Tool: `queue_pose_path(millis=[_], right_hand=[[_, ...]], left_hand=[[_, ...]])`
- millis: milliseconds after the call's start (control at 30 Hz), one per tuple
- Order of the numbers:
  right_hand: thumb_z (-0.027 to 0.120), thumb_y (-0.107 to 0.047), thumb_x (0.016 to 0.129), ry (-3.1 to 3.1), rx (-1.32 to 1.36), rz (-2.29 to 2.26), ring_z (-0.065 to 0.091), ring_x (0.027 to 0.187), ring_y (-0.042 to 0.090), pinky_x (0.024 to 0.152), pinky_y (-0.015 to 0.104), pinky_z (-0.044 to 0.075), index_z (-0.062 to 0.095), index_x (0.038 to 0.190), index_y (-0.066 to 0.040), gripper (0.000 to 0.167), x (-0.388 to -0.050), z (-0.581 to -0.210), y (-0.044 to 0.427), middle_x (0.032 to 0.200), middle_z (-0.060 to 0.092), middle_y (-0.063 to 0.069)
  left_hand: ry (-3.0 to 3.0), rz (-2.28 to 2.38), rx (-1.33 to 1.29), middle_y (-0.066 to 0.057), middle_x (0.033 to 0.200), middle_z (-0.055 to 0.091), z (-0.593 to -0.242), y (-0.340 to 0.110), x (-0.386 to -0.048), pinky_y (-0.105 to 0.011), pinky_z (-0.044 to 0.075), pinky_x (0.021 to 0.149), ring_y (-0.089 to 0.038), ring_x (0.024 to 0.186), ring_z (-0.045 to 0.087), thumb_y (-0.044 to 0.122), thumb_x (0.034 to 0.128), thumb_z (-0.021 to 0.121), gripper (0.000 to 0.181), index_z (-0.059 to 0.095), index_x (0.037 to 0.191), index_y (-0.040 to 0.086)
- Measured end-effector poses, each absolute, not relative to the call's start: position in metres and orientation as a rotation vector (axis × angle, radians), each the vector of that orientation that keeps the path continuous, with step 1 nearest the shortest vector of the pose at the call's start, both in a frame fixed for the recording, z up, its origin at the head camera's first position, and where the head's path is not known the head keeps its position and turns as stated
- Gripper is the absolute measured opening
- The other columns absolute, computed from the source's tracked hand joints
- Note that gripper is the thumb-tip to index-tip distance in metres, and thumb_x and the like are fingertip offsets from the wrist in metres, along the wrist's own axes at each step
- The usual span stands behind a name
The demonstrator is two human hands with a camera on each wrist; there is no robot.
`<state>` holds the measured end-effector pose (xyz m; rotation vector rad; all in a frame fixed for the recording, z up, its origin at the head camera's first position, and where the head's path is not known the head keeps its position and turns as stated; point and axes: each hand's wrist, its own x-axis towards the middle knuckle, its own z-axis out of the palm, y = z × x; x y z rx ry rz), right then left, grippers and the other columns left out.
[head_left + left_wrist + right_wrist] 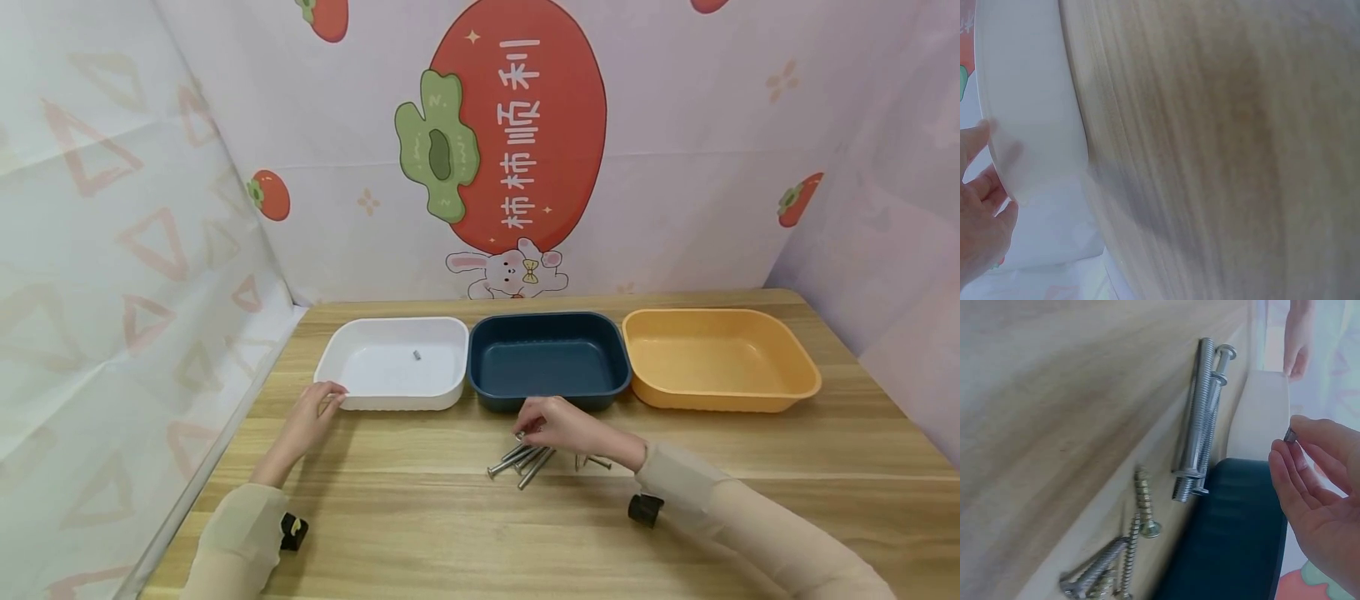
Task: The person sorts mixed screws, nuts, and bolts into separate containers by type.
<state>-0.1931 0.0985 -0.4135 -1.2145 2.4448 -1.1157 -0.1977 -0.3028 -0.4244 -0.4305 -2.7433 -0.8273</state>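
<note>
My right hand (558, 426) pinches a small grey metal cylinder (1290, 434) between thumb and fingertips, above a pile of long bolts (536, 468). Its exact kind is too small to tell. Shorter screws (1145, 503) lie beside the bolts on the wooden table. At the left, my left hand (315, 414) grips the front left corner of a white tray (401, 402) by its rim. One small grey metal piece (417, 355) lies on that tray's floor.
A dark blue tray (551, 393) stands right of the white one, and an orange tray (723, 401) follows at the right. A printed cloth (660, 217) hangs behind the table. Black devices (645, 510) sit at both wrists.
</note>
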Motion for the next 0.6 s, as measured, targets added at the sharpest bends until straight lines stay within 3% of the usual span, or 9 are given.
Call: queue_pose_path(millis=[600], right_hand=[[0.063, -0.006, 0.081, 2.470, -1.216, -1.228, 0.055, 0.076, 0.007, 0.067, 0.019, 0.047, 0.068, 0.091, -0.005, 0.012, -0.214, -0.394, 0.061, 0.087, 0.059, 0.003]], left_hand=[[-2.742, -0.831, -0.437, -0.022, 0.098, 0.057, -0.426, -0.304, -0.199, -0.050, 0.033, 0.087, -0.037, 0.099, 0.045, 0.001, 0.0873, 0.051, 0.010, 0.056, 0.093, -0.005]])
